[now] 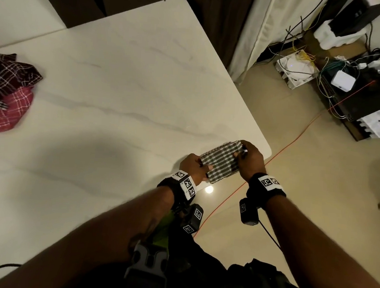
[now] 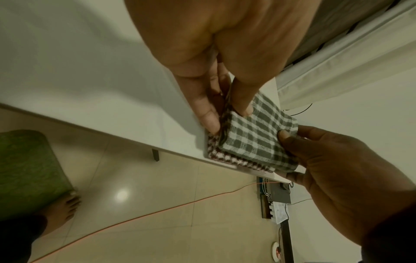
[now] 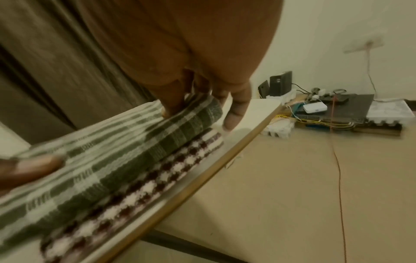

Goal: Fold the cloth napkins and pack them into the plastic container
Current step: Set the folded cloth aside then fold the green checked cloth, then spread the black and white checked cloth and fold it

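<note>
A folded green-and-white checked napkin point(image 1: 220, 163) lies on a folded maroon houndstooth napkin point(image 2: 227, 159) at the near right corner of the white table point(image 1: 121, 81). My left hand point(image 1: 202, 165) pinches the green napkin's left end, thumb on top point(image 2: 245, 106) and a finger point(image 2: 209, 121) at its side. At the other end my right hand point(image 1: 240, 153) grips it between thumb and fingers point(image 3: 171, 106). Unfolded red and maroon checked napkins point(image 1: 6, 90) sit crumpled at the table's far left. No plastic container shows in any view.
The stack lies right by the table's edge point(image 3: 202, 176), with floor below. An orange cable point(image 1: 286, 147) crosses the floor toward network boxes and wires point(image 1: 348, 83) by the wall. A green mat point(image 2: 27, 174) and a bare foot point(image 2: 65, 208) are under the table.
</note>
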Demonstrator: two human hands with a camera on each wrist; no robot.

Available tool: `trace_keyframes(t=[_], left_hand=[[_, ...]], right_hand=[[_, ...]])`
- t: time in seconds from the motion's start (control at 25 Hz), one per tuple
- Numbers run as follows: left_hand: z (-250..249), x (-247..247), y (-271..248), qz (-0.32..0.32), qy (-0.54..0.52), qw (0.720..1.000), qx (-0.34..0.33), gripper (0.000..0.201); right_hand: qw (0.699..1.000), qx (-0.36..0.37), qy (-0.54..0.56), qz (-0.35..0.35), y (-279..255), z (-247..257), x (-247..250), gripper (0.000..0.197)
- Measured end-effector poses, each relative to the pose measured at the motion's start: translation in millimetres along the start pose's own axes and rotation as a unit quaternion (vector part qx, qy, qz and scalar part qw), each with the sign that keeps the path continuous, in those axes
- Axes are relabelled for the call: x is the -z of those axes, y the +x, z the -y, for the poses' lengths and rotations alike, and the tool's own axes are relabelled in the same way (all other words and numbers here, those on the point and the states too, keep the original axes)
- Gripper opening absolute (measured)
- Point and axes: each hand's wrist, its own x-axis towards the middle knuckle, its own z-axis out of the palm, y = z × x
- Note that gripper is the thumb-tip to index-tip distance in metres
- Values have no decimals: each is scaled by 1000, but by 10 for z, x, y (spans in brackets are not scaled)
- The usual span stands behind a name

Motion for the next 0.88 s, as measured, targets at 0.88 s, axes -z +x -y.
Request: trace_keyframes(t=[0.88], left_hand=[[742,2675,-58,-80,-17,993,84,10]], right_hand=[[838,354,-384,159,-714,1025,-1216,62]])
